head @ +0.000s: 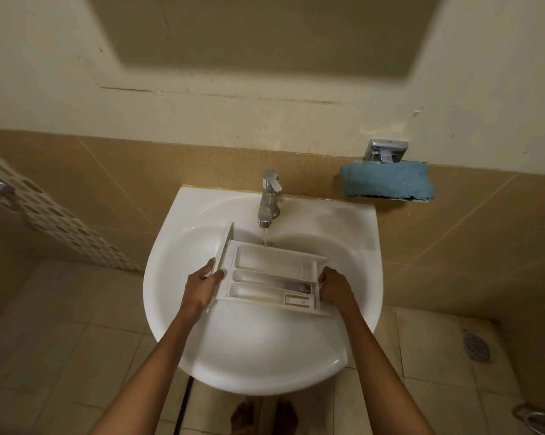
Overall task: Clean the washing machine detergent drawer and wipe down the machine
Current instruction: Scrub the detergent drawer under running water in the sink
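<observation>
both hands, left hand (202, 285) and right hand (334, 288), grip the detergent drawer (269, 279) by its ends, long axis crosswise, water stream (265, 238) hitting its far edge.

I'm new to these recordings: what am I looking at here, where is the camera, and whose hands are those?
There is no robot here. One camera sits on a person's head, looking down at their own bare hands. The left hand and right hand each grip an end of a white detergent drawer, holding it over a white sink. Water runs from the tap to the drawer's far edge. A blue cloth lies on a wall holder to the right.
</observation>
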